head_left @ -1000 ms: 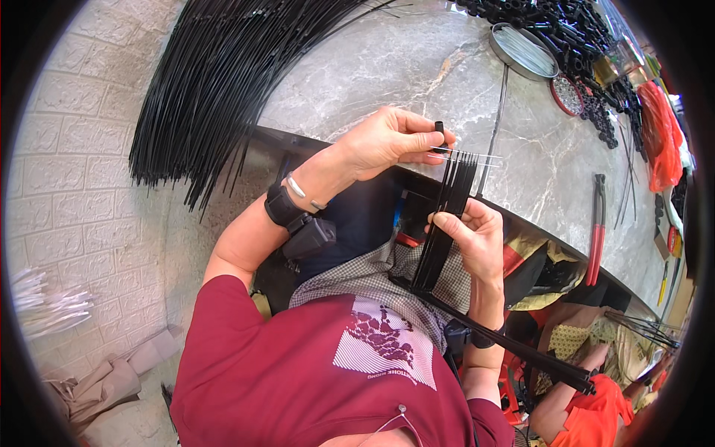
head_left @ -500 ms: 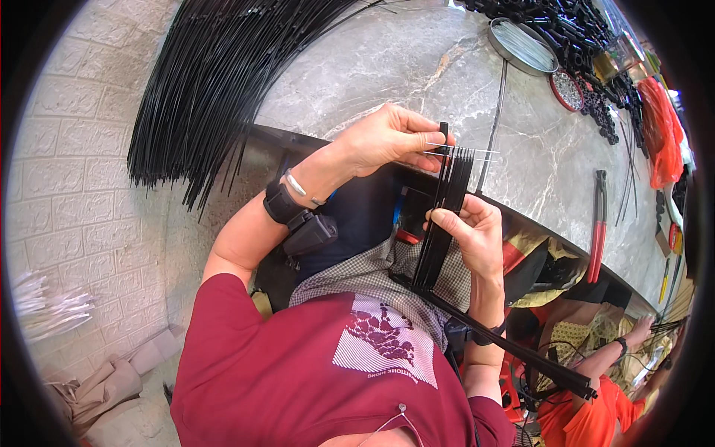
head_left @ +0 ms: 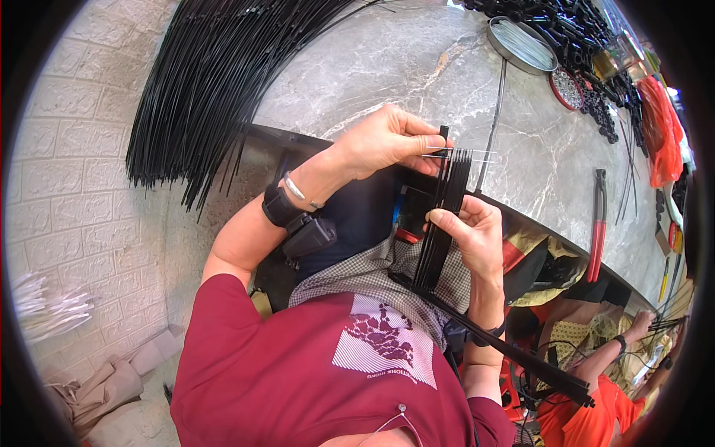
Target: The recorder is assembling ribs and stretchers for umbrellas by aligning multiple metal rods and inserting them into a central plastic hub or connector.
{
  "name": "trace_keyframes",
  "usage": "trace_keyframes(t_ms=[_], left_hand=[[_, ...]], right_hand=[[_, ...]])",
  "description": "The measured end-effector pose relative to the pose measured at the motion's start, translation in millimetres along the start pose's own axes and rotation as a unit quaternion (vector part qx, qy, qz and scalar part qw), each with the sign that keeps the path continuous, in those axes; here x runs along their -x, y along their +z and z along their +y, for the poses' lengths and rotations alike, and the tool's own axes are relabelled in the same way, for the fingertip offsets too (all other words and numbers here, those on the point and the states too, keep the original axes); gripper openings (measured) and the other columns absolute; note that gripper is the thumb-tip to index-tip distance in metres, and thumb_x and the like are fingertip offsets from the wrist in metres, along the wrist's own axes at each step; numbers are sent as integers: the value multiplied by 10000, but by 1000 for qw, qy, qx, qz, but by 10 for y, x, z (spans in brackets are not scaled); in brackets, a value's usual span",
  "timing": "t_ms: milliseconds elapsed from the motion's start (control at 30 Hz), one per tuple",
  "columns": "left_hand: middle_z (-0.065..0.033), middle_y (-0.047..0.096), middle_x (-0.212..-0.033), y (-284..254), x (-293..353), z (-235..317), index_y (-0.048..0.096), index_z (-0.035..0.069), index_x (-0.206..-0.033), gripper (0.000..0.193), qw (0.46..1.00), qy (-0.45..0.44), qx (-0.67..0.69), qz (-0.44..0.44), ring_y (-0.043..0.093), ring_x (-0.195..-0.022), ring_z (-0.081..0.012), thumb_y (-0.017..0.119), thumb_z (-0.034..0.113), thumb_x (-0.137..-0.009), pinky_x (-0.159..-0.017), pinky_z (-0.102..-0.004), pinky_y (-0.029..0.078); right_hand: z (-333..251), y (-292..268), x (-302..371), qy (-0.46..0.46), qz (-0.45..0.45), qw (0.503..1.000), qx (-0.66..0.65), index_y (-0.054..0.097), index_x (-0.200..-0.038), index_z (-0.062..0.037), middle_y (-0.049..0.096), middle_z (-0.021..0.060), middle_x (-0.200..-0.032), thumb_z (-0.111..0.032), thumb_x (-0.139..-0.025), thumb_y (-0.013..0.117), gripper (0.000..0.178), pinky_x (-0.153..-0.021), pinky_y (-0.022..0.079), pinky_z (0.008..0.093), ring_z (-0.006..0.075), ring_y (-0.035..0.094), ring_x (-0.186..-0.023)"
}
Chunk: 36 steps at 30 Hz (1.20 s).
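A row of slim black ribs (head_left: 439, 249) stands upright in front of me, side by side. My right hand (head_left: 474, 232) is closed around its right edge, thumb across the front. At its top, my left hand (head_left: 395, 143) pinches a short black rod end (head_left: 445, 132) between thumb and fingers. Thin silvery wires (head_left: 482, 153) run crosswise through the ribs' upper ends, some close to my left fingertips. From the lower end, a long black folded bundle (head_left: 521, 355) slants to the lower right, passing over my right forearm. My left fingers partly hide the rod.
A marbled grey table (head_left: 372, 82) carries a large heap of black rods (head_left: 201, 89) at left. At right lie red-handled pliers (head_left: 598, 231), a round tin of pale sticks (head_left: 521, 46), a red dish (head_left: 567, 89) and black parts. Another person's arm (head_left: 611, 357) shows at lower right.
The wires and the rib tops have shifted very slightly left and down. Both my hands keep their grips. At lower right, the other person's hand has moved a little.
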State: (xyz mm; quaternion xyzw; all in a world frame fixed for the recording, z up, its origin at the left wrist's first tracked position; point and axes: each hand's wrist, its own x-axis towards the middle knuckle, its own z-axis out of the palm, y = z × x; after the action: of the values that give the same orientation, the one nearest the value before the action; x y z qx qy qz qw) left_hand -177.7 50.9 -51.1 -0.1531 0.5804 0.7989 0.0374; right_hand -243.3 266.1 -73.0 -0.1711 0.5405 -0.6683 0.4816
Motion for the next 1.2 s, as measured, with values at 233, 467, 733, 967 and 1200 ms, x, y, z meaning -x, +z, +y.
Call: trace_keyframes(t_ms=[233, 467, 733, 967, 1200], left_hand=[[-140, 704, -977, 61, 32, -13, 676, -46, -1070, 239, 1000, 6, 21, 5, 690, -806, -135, 632, 144, -932, -718, -239, 591], [-120, 691, -1011, 115, 114, -5, 658, -46, -1098, 258, 997, 11, 71, 0, 679, -886, -158, 624, 156, -941, -790, -272, 572], [-113, 685, -1042, 218, 174, -16, 597, -57, -1192, 308, 995, 79, -52, -5, 659, -925, -148, 627, 105, -932, -832, -302, 551], [-99, 685, -1035, 278, 212, -45, 592, -54, -1193, 302, 989, 115, -87, 33, 657, -929, -139, 621, 91, -930, -824, -291, 551], [-93, 681, -1036, 249, 225, -86, 596, -47, -1187, 298, 993, 98, -65, 7, 648, -937, -133, 609, 121, -942, -835, -292, 540]], right_hand=[[-9, 17, 14, 7, 15, 1000, -8, 669, -953, 50, 703, 93, -829, 21, -826, 688, 132, -664, 545, 252, 129, 660, -692], [-14, 17, 23, 0, 14, 1000, -10, 668, -961, 51, 703, 92, -835, 28, -820, 691, 145, -665, 545, 248, 123, 658, -699], [-39, 28, 74, -13, 22, 999, 30, 665, -998, 58, 706, 87, -873, 47, -823, 681, 176, -701, 545, 244, 111, 659, -743], [-64, 23, 80, -27, 8, 999, 17, 674, -966, 49, 700, 60, -854, 46, -823, 696, 144, -665, 539, 221, 80, 647, -731], [-84, -62, 34, 18, -31, 999, -6, 679, -945, 38, 696, 61, -820, 22, -824, 704, 124, -646, 541, 240, 98, 649, -711]])
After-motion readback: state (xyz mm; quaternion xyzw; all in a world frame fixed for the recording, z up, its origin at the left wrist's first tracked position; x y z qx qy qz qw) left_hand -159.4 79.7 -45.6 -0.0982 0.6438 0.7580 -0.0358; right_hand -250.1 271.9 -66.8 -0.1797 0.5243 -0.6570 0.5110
